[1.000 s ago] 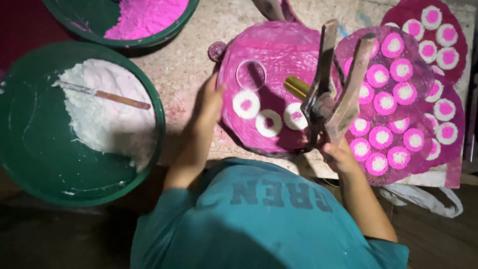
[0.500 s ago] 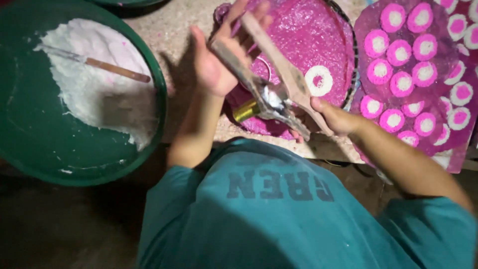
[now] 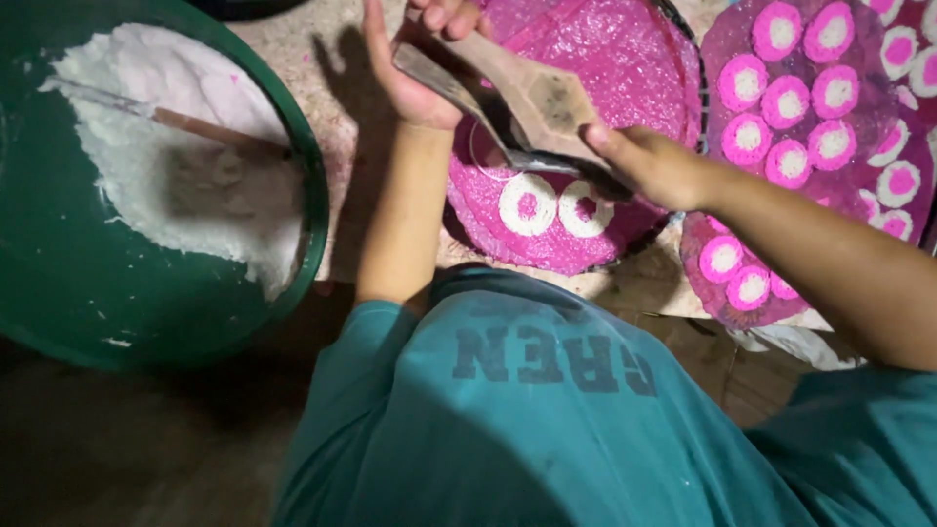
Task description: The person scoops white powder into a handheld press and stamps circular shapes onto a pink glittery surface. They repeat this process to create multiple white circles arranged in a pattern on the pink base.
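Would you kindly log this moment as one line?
left hand: grips hinged wooden press tool | right hand: grips tool | below: round pink tray, two white-pink discs

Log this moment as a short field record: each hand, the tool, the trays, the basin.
left hand: grips the upper ends of the wooden tool
right hand: grips the tool's lower end
wooden tool: two-armed, hinged press with a metal part, held tilted over the round tray
round tray: coated in pink powder, two white rings with pink centres at its near edge
side sheet: many pink-and-white discs
green basin: white powder, a stick lying in it
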